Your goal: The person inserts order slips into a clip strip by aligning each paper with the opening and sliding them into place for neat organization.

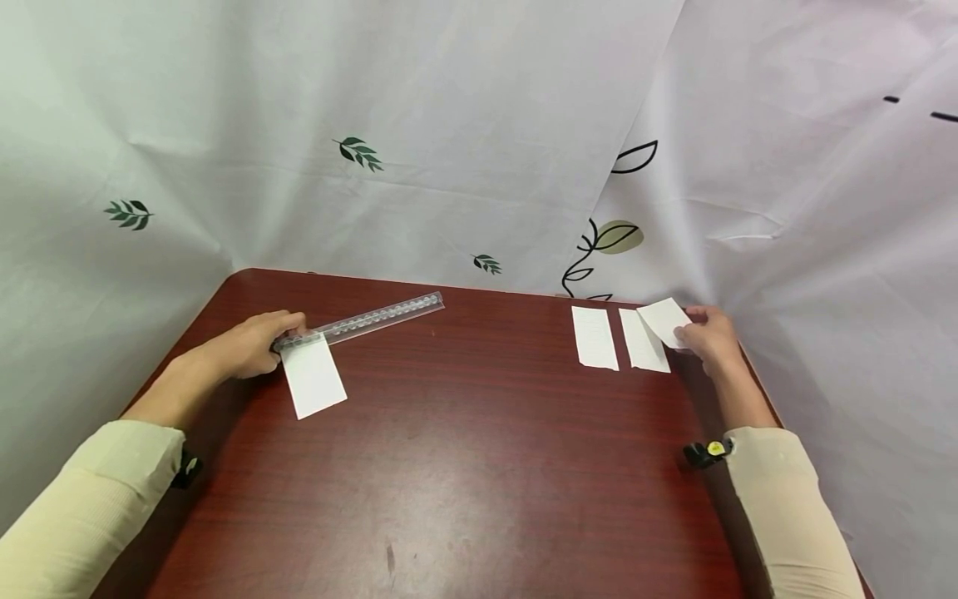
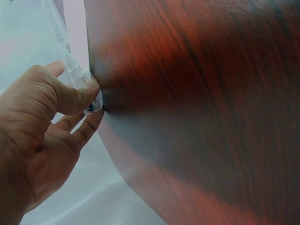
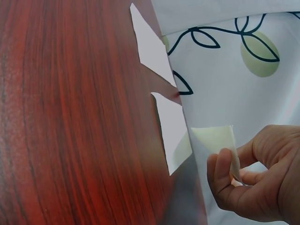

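At the left of the table, my left hand (image 1: 258, 343) pinches the near end of a clear plastic ruler (image 1: 382, 316) between thumb and fingers. The ruler slants away to the right. Its near end overlaps the top edge of a white paper piece (image 1: 314, 378). In the left wrist view the thumb presses on the ruler (image 2: 70, 63). At the far right, my right hand (image 1: 711, 337) holds a small white paper piece (image 1: 662, 320) by its edge; in the right wrist view this paper (image 3: 218, 138) is raised and slightly bent between thumb and fingers.
Two white paper strips, one left (image 1: 595, 337) and one right (image 1: 642, 343), lie side by side near the table's back edge; the held piece overlaps the right one in the head view. Pale patterned cloth (image 1: 449, 150) hangs behind the reddish-brown table (image 1: 479, 466) and along its sides.
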